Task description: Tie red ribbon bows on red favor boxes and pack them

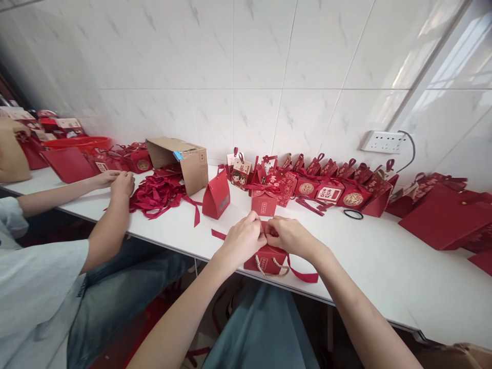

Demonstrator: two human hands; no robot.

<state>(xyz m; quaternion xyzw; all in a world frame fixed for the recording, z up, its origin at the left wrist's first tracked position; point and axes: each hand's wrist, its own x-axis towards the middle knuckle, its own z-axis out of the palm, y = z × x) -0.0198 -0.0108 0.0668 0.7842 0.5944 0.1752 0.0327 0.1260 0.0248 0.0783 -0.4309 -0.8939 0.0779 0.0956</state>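
Red gift box (pixel 269 259) at near edge of white table (pixel 384 266), right in front, rope handle hanging off its front face. Left hand (pixel 244 238) and right hand (pixel 292 237) both pinched on red ribbon (pixel 303 275) at box top, fingertips meeting over the closure; one ribbon tail trailing off to the right across the table edge, another short end poking out left. Bow not visible yet, knot hidden under the fingers, so probably mid-tie: box folded and closed, ribbon on, tie unfinished. Two finished-looking boxes just beyond: one with bow (pixel 264 200), one plain-topped (pixel 216 197). Long row of closed boxes (pixel 330 187) along tiled wall, so a good batch appears done. Loose ribbon pile (pixel 157 195) left of centre beside open cardboard carton (pixel 184 161), plenty of stock left. Flat red bags (pixel 446 215) stacked far right, black ring (pixel 353 214) lying near the row. Co-worker's hands (pixel 115 182) on the left, together on table edge near ribbon pile; what they hold cannot be told.
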